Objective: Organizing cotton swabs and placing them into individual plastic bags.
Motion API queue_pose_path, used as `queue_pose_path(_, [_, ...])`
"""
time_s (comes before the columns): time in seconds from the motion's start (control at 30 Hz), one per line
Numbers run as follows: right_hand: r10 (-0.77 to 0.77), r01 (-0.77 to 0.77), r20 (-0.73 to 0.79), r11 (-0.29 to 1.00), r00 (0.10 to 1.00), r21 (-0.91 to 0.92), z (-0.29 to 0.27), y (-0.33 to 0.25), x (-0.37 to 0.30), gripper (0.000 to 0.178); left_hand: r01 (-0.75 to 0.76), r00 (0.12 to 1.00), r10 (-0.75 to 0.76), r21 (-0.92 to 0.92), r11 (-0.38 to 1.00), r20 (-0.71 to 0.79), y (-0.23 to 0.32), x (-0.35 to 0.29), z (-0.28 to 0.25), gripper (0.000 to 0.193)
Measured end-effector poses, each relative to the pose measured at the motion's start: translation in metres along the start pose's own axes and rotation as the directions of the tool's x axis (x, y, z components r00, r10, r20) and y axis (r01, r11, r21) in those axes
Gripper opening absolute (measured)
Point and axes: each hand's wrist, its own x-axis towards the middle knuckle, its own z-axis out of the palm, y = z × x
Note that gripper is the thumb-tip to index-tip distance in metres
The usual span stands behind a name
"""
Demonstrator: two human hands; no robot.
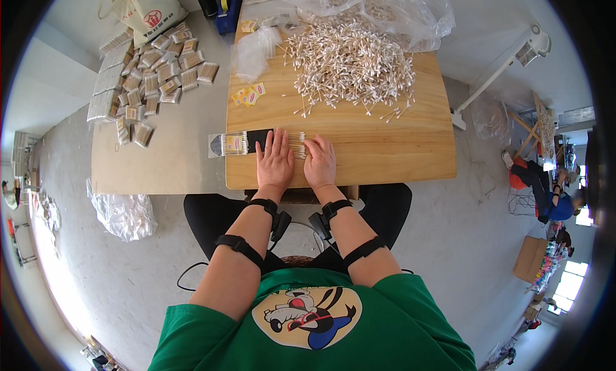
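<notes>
A row of cotton swabs [297, 145] lies on the wooden board, partly inside a flat black sleeve [258, 139]. My left hand [276, 160] rests flat on the sleeve with its fingers stretched out. Against the right ends of the swabs, my right hand [319, 160] has its fingers bent and close together; what lies under them is hidden. From the sleeve's left end comes a clear plastic bag [216, 145], with more swabs and a yellow-and-white card [235, 144] in it. Beyond my hands is a large heap of loose cotton swabs [356, 63].
Small yellow cards [249, 94] and a stack of clear bags [253, 55] lie on the board's left side. Filled swab packs [151, 85] are piled at the far left, near a cloth bag [142, 13] and a blue tape dispenser [228, 12]. Plastic sheeting [420, 15] covers the heap's back.
</notes>
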Motion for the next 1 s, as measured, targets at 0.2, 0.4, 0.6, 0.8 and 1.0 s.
queue_pose_path(0.2, [-0.006, 0.006, 0.018, 1.0, 1.0, -0.021, 0.0, 0.001, -0.001, 0.03, 0.0, 1.0, 0.0, -0.002, 1.0, -0.001, 0.0, -0.001, 0.0, 0.056])
queue_pose_path(0.4, [0.021, -0.021, 0.002, 0.999, 1.0, -0.037, 0.0, -0.004, 0.0, 0.033, -0.001, 1.0, 0.001, -0.002, 1.0, -0.001, 0.0, 0.0, -0.002, 0.056])
queue_pose_path(0.6, [0.039, -0.036, 0.039, 0.997, 0.998, -0.073, -0.001, -0.007, 0.002, 0.035, -0.004, 1.0, 0.004, 0.001, 1.0, -0.008, 0.0, 0.0, 0.0, 0.056])
queue_pose_path(0.8, [0.053, -0.049, 0.034, 0.994, 0.998, -0.102, -0.001, -0.009, 0.007, 0.031, -0.002, 1.0, 0.002, -0.007, 1.0, -0.001, 0.001, 0.001, 0.0, 0.056])
queue_pose_path(1.0, [0.056, -0.044, 0.072, 0.986, 0.996, -0.158, -0.001, -0.011, 0.011, 0.03, 0.02, 1.0, -0.02, -0.03, 0.999, 0.01, 0.001, 0.0, -0.004, 0.055])
